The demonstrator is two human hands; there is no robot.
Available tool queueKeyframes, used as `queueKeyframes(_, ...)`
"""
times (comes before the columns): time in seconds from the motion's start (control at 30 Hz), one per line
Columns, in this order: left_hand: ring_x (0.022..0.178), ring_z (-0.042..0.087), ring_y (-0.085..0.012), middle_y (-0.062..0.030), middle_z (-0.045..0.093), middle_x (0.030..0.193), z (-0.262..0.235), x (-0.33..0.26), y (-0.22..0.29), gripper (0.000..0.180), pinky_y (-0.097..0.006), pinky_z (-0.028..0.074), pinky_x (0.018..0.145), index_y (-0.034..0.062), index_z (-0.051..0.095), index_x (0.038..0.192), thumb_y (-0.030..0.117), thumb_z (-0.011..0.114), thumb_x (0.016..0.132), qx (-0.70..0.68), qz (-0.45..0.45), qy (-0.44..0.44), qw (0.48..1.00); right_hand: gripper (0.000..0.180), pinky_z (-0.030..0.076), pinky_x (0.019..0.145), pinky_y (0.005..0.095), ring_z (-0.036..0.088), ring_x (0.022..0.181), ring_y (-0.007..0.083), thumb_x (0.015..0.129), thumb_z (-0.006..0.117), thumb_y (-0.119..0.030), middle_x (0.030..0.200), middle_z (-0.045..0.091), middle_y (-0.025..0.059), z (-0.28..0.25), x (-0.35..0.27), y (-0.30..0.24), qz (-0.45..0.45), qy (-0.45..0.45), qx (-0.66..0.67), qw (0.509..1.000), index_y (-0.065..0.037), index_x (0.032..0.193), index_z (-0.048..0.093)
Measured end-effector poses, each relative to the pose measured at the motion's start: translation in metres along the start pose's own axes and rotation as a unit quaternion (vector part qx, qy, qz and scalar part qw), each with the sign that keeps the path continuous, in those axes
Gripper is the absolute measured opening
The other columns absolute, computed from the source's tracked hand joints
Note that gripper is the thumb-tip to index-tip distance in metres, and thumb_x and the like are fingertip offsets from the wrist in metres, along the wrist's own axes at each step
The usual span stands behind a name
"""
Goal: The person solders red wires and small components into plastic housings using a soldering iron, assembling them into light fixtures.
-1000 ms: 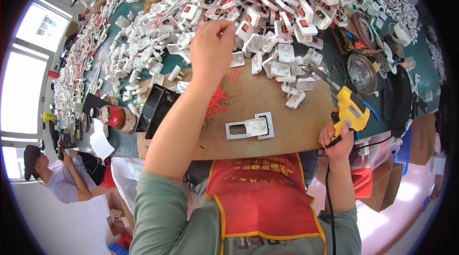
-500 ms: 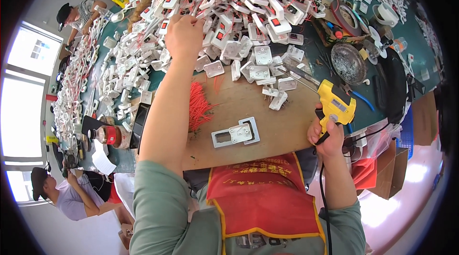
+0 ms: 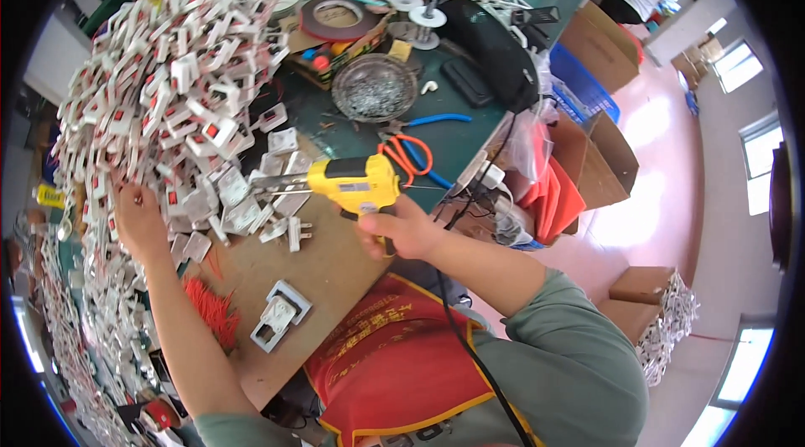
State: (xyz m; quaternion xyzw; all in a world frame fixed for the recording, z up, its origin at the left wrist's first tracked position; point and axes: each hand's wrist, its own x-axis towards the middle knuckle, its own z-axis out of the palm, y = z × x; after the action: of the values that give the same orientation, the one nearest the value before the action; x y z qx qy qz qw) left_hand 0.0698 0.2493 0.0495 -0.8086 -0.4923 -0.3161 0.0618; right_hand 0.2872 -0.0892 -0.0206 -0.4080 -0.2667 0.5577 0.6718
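The left hand (image 3: 138, 220) is stretched out to the foot of the heap of white plastic parts (image 3: 159, 86), its fingers curled in among the pieces; whether it has closed on one cannot be told, as the parts hide the fingertips. A second ago that hand lay high on the middle of the heap; it now works the heap's near left edge, which I judge to mean another piece is being picked out. Below it a bundle of red wires (image 3: 210, 313) lies on the brown board (image 3: 335, 271), and just beside the bundle a white frame (image 3: 279, 315) rests flat, untouched.

The right hand (image 3: 398, 229) is clenched round the grip of the yellow soldering gun (image 3: 352, 183), its tip pointing left toward loose parts at the board's edge. The gun was formerly held lower and farther right; it has since come in over the board. The view has also swung right, showing a dish of screws (image 3: 374, 88) and a roll of tape (image 3: 340, 18).
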Motion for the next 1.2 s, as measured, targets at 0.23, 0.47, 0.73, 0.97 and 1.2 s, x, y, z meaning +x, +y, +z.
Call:
queueKeyframes(0.23, 0.085, 0.063, -0.0293, -0.0081, 0.068, 0.095, -0.003, -0.008, 0.012, 0.023, -0.041, 0.047, 0.077, 0.0085, 0.067, 0.096, 0.027, 0.057, 0.088, -0.019, -0.033, -0.013, 0.999, 0.035, 0.043, 0.053, 0.0291, 0.05, 0.054, 0.0123, 0.093, 0.058, -0.022, 0.068, 0.051, 0.0031, 0.0, -0.004, -0.008, 0.007, -0.009, 0.027, 1.0, -0.001, 0.12, 0.055)
queueKeyframes(0.47, 0.08, 0.063, -0.0274, -0.0095, 0.068, 0.096, -0.003, -0.001, 0.004, 0.025, -0.04, 0.047, 0.074, 0.0055, 0.066, 0.092, 0.028, 0.058, 0.086, -0.048, -0.065, -0.033, 0.996, 0.035, 0.043, 0.053, 0.0294, 0.049, 0.054, 0.0125, 0.093, 0.058, -0.022, 0.068, 0.051, 0.0032, 0.0, -0.004, -0.009, 0.002, -0.02, 0.033, 0.999, -0.001, 0.12, 0.054)
queueKeyframes(0.73, 0.08, 0.061, -0.0347, -0.0147, 0.065, 0.087, 0.001, 0.002, -0.014, 0.023, -0.044, 0.047, 0.072, 0.0038, 0.062, 0.088, 0.026, 0.062, 0.085, -0.02, -0.021, 0.015, 0.999, 0.038, 0.042, 0.051, 0.0277, 0.052, 0.053, 0.012, 0.091, 0.061, -0.029, 0.063, 0.053, 0.003, 0.002, 0.002, 0.003, 0.007, 0.009, -0.008, 1.0, -0.001, 0.116, 0.056)
queueKeyframes(0.97, 0.083, 0.063, -0.0368, -0.0163, 0.067, 0.087, 0.009, 0.008, -0.01, 0.023, -0.045, 0.048, 0.074, 0.0075, 0.065, 0.084, 0.03, 0.062, 0.079, -0.041, -0.04, 0.036, 0.998, 0.051, 0.04, 0.046, 0.0293, 0.051, 0.048, 0.0149, 0.086, 0.066, -0.029, 0.062, 0.052, 0.0039, -0.001, -0.003, 0.0, -0.026, 0.017, 0.076, 0.997, 0.0, 0.125, 0.049)
queueKeyframes(1.2, 0.078, 0.064, -0.0331, -0.0133, 0.067, 0.084, -0.017, -0.011, -0.001, 0.016, -0.043, 0.049, 0.07, 0.0061, 0.064, 0.08, 0.022, 0.064, 0.079, -0.044, -0.048, 0.05, 0.997, 0.053, 0.041, 0.047, 0.0304, 0.05, 0.047, 0.0154, 0.085, 0.066, -0.027, 0.064, 0.051, 0.0038, 0.002, 0.002, -0.001, -0.02, -0.003, 0.083, 0.996, 0.001, 0.126, 0.046)
